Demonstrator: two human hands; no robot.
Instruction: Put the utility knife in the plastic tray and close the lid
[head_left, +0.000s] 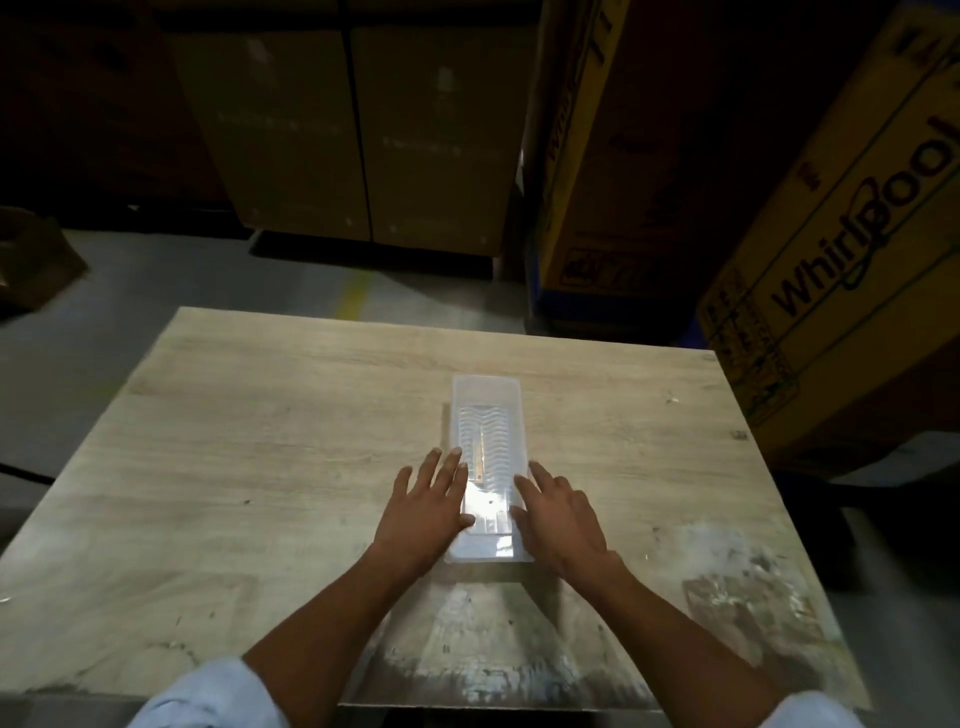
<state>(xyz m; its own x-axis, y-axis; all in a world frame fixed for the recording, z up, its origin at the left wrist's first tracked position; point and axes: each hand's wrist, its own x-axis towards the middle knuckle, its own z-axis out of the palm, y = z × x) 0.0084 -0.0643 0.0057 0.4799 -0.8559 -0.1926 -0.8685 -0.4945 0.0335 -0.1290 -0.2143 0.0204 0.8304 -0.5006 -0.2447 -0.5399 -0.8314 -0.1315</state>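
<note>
Wooden desk (260, 441) carries the plastic tray (487, 387), lengthwise away from the person. Its clear lid (491, 441) lies over it, the utility knife (480, 460) visible inside. Left hand (431, 512) and right hand (558, 519) rest flat along the near edges, fingers (451, 470) spread, gripping nothing. Pressing evenly down both rims should seat the lid.

table (270, 426): pale wood grain, light beige — near edge worn, w/ whitish and dark blotches
plastic tray (487, 395): clear, milky white; wavy ribbed pattern under lid
utility knife (480, 460): yellow-orange strip seen thru the plastic
sleeves (208, 696): light blue
boxes (831, 270): brown cardboard, yellow-toned at right, black print — "Whirlpool" lettering
floor (156, 280): grey, w/ faded yellow stripe
</note>
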